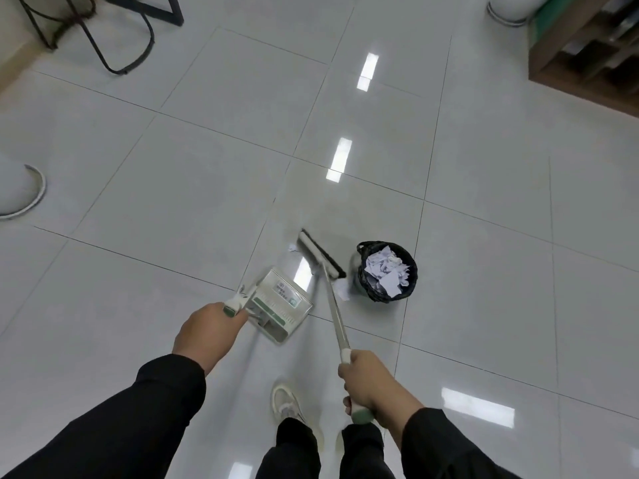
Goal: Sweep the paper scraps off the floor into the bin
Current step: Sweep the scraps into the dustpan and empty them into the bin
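My left hand [207,331] grips the green-tipped handle of a white dustpan [281,302] that sits low over the floor in front of me. My right hand [371,383] is closed on the handle of a broom [333,305]; its white head with black bristles [320,252] rests on the tiles just beyond the dustpan. A small black bin [387,271] lined with a black bag stands right of the broom head, filled with white paper scraps [385,267]. One scrap [294,248] lies left of the broom head, another scrap [342,292] beside the bin.
Glossy pale floor tiles [207,184] spread all around. Black chair legs [114,36] stand at the far left, a wooden shelf unit [587,53] at the far right, a white round base [20,195] at the left edge. My shoe [285,401] is below the dustpan.
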`<state>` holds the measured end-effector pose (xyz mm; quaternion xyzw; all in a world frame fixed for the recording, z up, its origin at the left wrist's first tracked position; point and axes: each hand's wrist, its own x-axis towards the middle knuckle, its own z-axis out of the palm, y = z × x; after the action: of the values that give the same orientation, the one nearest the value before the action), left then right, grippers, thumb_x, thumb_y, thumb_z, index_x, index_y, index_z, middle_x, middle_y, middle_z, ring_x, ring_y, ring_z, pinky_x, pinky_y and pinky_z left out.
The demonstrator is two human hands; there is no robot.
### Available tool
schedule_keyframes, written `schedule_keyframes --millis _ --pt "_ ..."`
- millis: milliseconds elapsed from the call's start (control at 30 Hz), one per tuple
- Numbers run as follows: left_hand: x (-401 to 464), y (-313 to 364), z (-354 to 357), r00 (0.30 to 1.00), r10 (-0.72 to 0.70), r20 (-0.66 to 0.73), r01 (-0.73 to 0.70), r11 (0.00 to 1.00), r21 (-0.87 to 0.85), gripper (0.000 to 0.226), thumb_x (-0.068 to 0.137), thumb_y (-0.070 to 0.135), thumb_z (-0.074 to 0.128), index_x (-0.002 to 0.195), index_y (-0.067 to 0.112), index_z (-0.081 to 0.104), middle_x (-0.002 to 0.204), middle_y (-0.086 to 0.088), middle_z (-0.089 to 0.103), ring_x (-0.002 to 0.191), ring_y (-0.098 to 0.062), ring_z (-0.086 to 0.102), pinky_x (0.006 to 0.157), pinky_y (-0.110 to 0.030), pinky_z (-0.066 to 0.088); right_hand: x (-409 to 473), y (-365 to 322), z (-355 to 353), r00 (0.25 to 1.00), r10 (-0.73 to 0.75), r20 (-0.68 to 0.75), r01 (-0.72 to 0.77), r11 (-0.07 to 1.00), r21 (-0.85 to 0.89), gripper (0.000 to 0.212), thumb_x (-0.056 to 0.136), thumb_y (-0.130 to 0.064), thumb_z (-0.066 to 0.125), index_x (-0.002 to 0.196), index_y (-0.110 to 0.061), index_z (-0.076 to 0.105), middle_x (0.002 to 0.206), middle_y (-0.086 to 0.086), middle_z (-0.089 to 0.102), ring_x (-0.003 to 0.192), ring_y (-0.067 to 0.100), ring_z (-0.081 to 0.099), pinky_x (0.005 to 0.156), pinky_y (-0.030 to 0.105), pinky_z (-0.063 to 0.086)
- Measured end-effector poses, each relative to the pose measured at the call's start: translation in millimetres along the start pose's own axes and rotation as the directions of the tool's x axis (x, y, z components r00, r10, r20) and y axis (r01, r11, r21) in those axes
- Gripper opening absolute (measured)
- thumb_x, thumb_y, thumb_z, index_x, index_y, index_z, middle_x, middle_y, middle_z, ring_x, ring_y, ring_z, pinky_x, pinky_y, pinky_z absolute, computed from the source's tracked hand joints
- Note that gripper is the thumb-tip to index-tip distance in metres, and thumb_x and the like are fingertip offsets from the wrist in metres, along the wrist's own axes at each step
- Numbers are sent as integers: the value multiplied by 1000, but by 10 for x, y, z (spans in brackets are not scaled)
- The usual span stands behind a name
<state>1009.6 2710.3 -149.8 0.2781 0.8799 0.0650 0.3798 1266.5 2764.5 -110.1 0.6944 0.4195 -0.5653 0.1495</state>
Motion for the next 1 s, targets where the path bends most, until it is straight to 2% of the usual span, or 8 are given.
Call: schedule_keyframes --millis 100,267,533,633,800,867,933,1000 --pt "-13 -32 -35 1000 7 12 -7 1000 2 45 94 55 57 74 15 61 67 -4 64 59 -26 58 57 -31 45 -186 201 -118 998 -45 39 45 999 12 10 95 -5 45 96 -4 56 75 12 48 36 18 46 42 26 43" --pt "-45 -93 -106 1000 18 -11 -17 999 35 45 95 56 56 75 16 62 71 -4 66 67 -25 61 59 -31 44 -306 196 -282 990 -139 -21 132 969 -207 10 93 -10 47 87 -16 53 66 2 52 40 18 51 45 24 40" --pt "-85 -199 -117 1000 -11 -4 11 997 76 45 96 55 53 74 17 57 67 0 61 61 -20 52 56 -30 38 291 -369 -487 983 -173 -58 130 885 -447 15 90 -2 41 82 -15 45 63 13 50 43 23 47 41 22 37" --pt "-144 -250 -89 1000 -17 -23 20 993 113 45 97 55 51 75 17 58 68 0 63 61 -19 53 55 -29 38 358 -407 -519 976 -216 -16 160 767 -622 12 88 -3 45 92 -13 49 68 8 55 48 24 52 40 23 39" --pt "-91 -281 -148 1000 -19 -2 20 995 93 43 97 54 52 77 17 59 69 0 63 62 -19 55 55 -29 39 -13 -138 -753 970 -243 -1 131 527 -840 31 91 -11 43 118 -19 55 81 -3 51 60 17 50 43 24 36" --pt "-77 -271 -129 1000 -15 9 14 996 93 43 97 54 52 77 16 60 70 0 63 62 -18 54 56 -30 39 -180 32 -880 979 -204 0 122 589 -799 28 89 -13 40 110 -25 53 78 -2 54 50 18 51 43 28 44" --pt "-55 -292 -122 1000 -23 11 22 998 62 44 97 54 52 76 15 59 69 -1 61 60 -19 51 56 -30 38 -296 230 -978 988 -156 4 119 737 -666 19 92 -20 39 104 -25 54 74 3 58 41 22 49 38 28 43" --pt "-68 -334 -159 1000 -12 11 11 999 51 46 96 55 52 72 16 56 65 0 57 58 -19 48 56 -30 37 -445 458 -1008 991 -131 -8 107 842 -528 26 95 -25 46 116 -33 60 76 1 63 39 15 49 39 22 42"
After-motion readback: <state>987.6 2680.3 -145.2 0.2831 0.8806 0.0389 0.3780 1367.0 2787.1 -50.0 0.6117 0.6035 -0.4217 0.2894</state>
